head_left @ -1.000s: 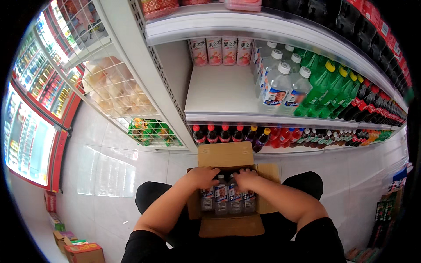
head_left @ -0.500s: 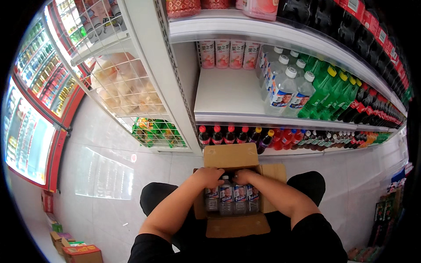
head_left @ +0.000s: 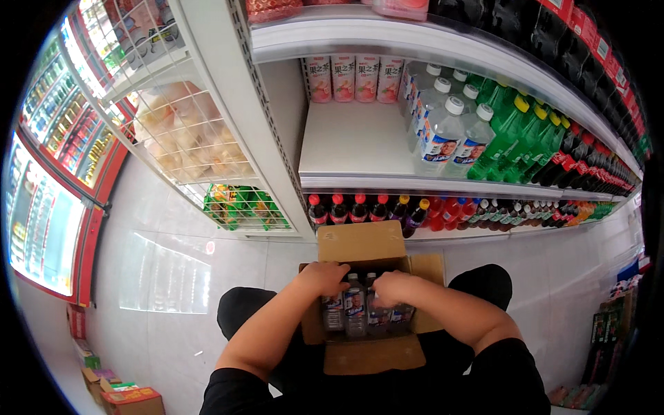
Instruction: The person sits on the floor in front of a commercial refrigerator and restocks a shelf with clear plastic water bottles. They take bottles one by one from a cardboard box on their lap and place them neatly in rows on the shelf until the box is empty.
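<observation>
An open cardboard box (head_left: 374,355) sits between my bent legs, flaps folded outward. Inside stand several clear plastic bottles (head_left: 355,312) with blue picture labels. At the box's left side, my left hand (head_left: 324,279) curls its fingers over the top of the leftmost bottle (head_left: 333,315), hiding the cap. My right hand (head_left: 394,288) is closed over the tops of the front right bottles (head_left: 379,318), hiding their caps; its fingertips are partly out of sight. Matching clear bottles (head_left: 440,138) stand on the middle shelf ahead, left of green bottles (head_left: 510,135).
The middle shelf (head_left: 353,142) has a bare stretch before pink drink cartons (head_left: 344,78). Dark cola bottles (head_left: 358,207) line the bottom shelf behind the box. A wire rack (head_left: 194,131) with bagged goods stands left; red-framed drink coolers (head_left: 86,228) are farther left. More cartons (head_left: 131,401) lie at lower left.
My right hand has come forward from the back of the box onto the front right bottles, uncovering a cap behind. The left hand stays near the left bottle. The view has shifted slightly.
</observation>
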`<move>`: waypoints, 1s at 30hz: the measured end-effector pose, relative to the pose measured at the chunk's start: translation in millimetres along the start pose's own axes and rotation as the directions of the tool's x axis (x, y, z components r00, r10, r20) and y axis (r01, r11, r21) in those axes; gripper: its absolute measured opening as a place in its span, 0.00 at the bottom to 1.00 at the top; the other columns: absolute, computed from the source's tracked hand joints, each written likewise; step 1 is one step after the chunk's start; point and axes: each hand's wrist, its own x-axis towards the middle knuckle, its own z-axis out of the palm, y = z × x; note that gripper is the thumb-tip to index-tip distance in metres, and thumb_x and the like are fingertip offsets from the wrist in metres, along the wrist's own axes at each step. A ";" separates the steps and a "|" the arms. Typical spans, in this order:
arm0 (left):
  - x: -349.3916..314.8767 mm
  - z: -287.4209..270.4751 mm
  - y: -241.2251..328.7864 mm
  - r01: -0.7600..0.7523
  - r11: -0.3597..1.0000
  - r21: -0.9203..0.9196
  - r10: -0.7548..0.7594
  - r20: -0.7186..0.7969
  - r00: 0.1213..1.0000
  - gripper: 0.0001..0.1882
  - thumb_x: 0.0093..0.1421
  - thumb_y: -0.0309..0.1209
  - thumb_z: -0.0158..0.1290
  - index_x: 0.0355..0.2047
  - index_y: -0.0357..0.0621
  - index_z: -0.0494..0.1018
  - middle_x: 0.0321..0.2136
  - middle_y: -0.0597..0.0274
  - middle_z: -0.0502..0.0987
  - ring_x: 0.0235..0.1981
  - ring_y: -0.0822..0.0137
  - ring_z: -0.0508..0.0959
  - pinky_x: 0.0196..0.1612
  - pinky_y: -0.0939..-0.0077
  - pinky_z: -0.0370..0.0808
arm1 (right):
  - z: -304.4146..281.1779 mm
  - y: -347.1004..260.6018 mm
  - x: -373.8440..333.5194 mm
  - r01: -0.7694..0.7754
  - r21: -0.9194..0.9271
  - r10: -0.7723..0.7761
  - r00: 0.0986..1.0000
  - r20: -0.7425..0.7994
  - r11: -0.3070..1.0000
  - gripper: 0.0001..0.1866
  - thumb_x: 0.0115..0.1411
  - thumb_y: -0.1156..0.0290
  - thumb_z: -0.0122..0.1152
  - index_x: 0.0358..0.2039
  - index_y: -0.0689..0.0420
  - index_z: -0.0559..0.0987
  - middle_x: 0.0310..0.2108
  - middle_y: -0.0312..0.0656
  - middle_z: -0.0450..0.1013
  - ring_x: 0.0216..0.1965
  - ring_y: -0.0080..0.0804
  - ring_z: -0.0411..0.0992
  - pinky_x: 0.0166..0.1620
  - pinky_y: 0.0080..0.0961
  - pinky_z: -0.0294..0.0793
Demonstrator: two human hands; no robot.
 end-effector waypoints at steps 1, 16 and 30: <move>1.0 -0.2 1.7 -0.001 1.000 0.010 0.001 0.004 1.000 0.26 0.66 0.50 0.54 0.57 0.47 0.71 0.49 0.46 0.79 0.52 0.45 0.80 0.52 0.49 0.77 | 0.9 0.0 -8.0 0.083 -0.036 -0.082 0.996 0.029 0.996 0.29 0.63 0.45 0.60 0.50 0.59 0.84 0.48 0.54 0.80 0.50 0.54 0.78 0.53 0.47 0.78; 8.9 -6.3 10.0 -0.224 0.964 -0.145 0.228 0.014 0.973 0.31 0.63 0.39 0.60 0.64 0.45 0.66 0.58 0.42 0.74 0.57 0.42 0.75 0.56 0.51 0.74 | 11.5 -27.5 -59.3 0.327 -0.268 -0.334 0.942 0.022 0.906 0.21 0.51 0.56 0.67 0.39 0.58 0.87 0.38 0.47 0.83 0.41 0.47 0.82 0.42 0.47 0.81; -6.9 -7.5 40.5 -0.169 0.050 -0.984 0.440 -0.130 0.888 0.35 0.54 0.30 0.68 0.61 0.38 0.67 0.47 0.63 0.78 0.47 0.70 0.79 0.55 0.66 0.76 | -42.8 71.9 -101.6 0.608 0.693 0.093 0.722 -0.686 0.388 0.16 0.69 0.62 0.59 0.31 0.63 0.81 0.21 0.45 0.77 0.23 0.25 0.76 0.28 0.31 0.74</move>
